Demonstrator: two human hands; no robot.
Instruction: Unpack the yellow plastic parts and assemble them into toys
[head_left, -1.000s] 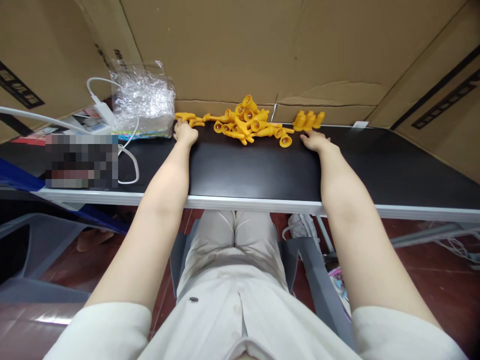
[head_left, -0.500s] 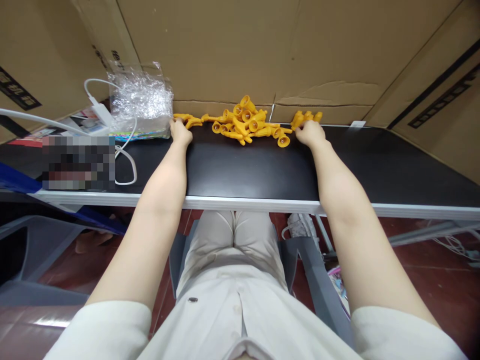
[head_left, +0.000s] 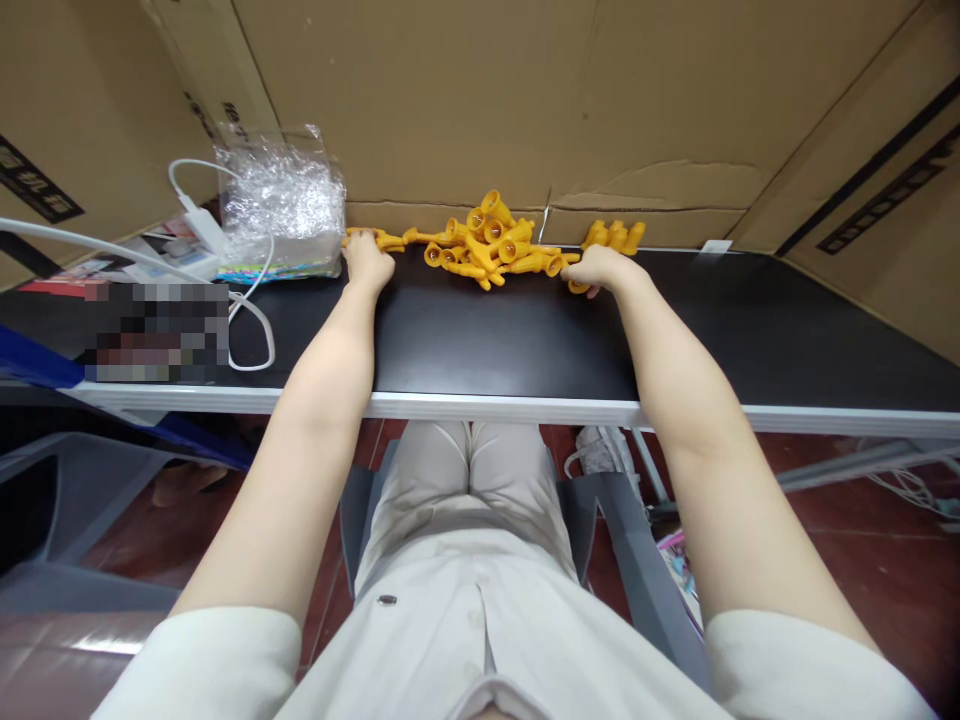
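Note:
Small hollow yellow toy hands (head_left: 486,262), with open cuffs and spread fingers, lie in a heap at the back of the black table. My left hand (head_left: 367,262) is at the heap's left end, fingers curled over a yellow toy hand (head_left: 387,241) that it partly hides. On the right side of the heap, my right hand (head_left: 606,268) reaches down with closed fingers on a yellow toy hand (head_left: 577,287); only its cuff edge shows. Several upright yellow toy hands (head_left: 615,237) stand in a row behind my right hand, against the cardboard.
A clear plastic bag (head_left: 281,205) sits left of my left hand, beside a white cable (head_left: 259,335) and a blurred-out patch. Cardboard walls (head_left: 465,100) close off the back and sides. The table's metal front edge (head_left: 502,408) runs under my forearms.
My right hand has moved left and forward from the upright row to the loose toy hand at the heap's right edge. My left hand has shifted slightly right over the toy hands there.

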